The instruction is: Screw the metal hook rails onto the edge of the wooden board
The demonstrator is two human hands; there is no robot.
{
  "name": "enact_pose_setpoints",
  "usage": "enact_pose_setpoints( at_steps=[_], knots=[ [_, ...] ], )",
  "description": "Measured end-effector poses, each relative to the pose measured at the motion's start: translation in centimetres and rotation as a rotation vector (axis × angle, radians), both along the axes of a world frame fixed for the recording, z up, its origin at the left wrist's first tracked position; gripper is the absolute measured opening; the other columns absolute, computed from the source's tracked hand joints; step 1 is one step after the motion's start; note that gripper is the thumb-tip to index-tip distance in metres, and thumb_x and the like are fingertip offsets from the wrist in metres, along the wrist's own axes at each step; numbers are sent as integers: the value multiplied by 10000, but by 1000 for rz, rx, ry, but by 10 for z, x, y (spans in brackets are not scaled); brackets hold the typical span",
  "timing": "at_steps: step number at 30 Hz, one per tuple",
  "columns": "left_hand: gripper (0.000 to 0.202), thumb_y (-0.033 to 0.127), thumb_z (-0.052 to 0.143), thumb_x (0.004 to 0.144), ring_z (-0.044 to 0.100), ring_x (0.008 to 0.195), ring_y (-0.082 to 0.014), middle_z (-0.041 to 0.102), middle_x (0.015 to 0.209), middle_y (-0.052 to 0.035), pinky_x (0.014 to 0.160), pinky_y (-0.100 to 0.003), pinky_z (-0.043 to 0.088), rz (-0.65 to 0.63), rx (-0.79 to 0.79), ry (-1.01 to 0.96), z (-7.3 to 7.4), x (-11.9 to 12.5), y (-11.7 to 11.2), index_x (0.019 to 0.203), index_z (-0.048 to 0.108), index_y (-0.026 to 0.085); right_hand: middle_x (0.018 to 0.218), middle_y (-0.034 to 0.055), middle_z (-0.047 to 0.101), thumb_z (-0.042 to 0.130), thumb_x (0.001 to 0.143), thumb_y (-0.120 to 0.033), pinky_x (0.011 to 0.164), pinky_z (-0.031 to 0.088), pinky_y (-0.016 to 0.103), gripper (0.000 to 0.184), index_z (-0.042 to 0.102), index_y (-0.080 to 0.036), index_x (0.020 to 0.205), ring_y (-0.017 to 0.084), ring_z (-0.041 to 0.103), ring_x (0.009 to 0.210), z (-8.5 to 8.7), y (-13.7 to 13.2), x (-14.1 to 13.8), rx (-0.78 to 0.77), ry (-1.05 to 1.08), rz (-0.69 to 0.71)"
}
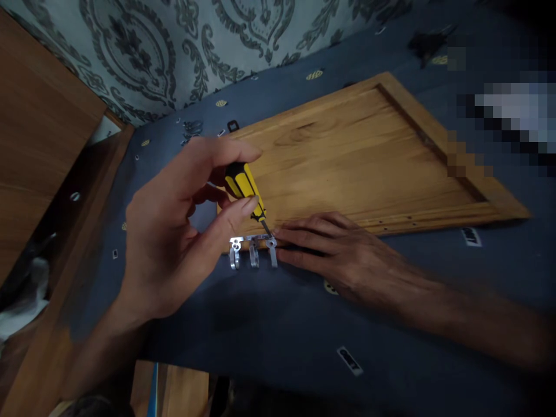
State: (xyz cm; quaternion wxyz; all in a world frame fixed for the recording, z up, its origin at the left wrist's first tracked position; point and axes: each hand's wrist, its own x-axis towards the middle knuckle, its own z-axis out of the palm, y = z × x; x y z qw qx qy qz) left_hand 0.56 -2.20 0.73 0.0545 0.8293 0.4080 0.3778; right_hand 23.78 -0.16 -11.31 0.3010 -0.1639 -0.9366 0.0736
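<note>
Screwdriver, yellow and black: held in the left hand, fingers closed on the handle, tip down at the right end of the hook rack.
Hook rack, silver metal, three hooks: at the near left edge of the framed wooden panel, hooks overhanging.
Right hand: fingers extended at the panel's edge, just beside the rack's right end; whether they grip cannot be told.
Printed cloth, dark blue: beneath the panel.
</note>
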Motion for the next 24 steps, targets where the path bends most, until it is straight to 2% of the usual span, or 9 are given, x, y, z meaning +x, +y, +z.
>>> enact_pose_setpoints(
  at_steps=[8, 13, 16, 20, 24],
  knots=[
    [363, 172, 756, 904, 668, 837, -153, 692, 1056, 17, 706, -306, 638, -21, -31, 2, 0, 1, 1, 1240, 705, 301, 1310, 128, 732, 429, 946, -43, 993, 527, 500, 442, 693, -188, 1270, 270, 647, 1238, 0, 0, 0, 4, -19, -1],
    [295, 224, 787, 898, 666, 768, -155, 675, 981, 6, 618, -310, 633, -51, 72, 31, 0, 1, 3, 1178, 715, 284, 1333, 129, 720, 417, 960, -55, 1008, 514, 489, 435, 689, -182, 1274, 264, 635, 1259, 1, 1, 1, 3, -33, 6],
    [297, 207, 771, 913, 668, 773, -113, 680, 993, 21, 683, -251, 645, -36, 74, 69, 1, 1, 2, 1195, 699, 264, 1330, 127, 722, 416, 964, -64, 990, 526, 481, 424, 694, -172, 1265, 270, 642, 1248, 4, 2, 1, 21, -48, 16],
    [369, 117, 750, 890, 695, 896, -126, 707, 1065, 20, 785, -247, 650, 8, 42, 24, -1, 0, 1, 1232, 691, 245, 1309, 124, 733, 414, 965, -55, 976, 531, 467, 417, 701, -168, 1245, 269, 657, 1223, 4, 1, 1, 27, -29, 12],
    [389, 91, 775, 841, 704, 916, -148, 716, 1041, 9, 769, -263, 656, -11, 41, -68, 0, 0, 1, 1198, 710, 231, 1311, 134, 729, 414, 970, -62, 982, 526, 482, 404, 691, -152, 1250, 281, 650, 1224, 4, 1, 1, 18, -20, 21]
  ],
)
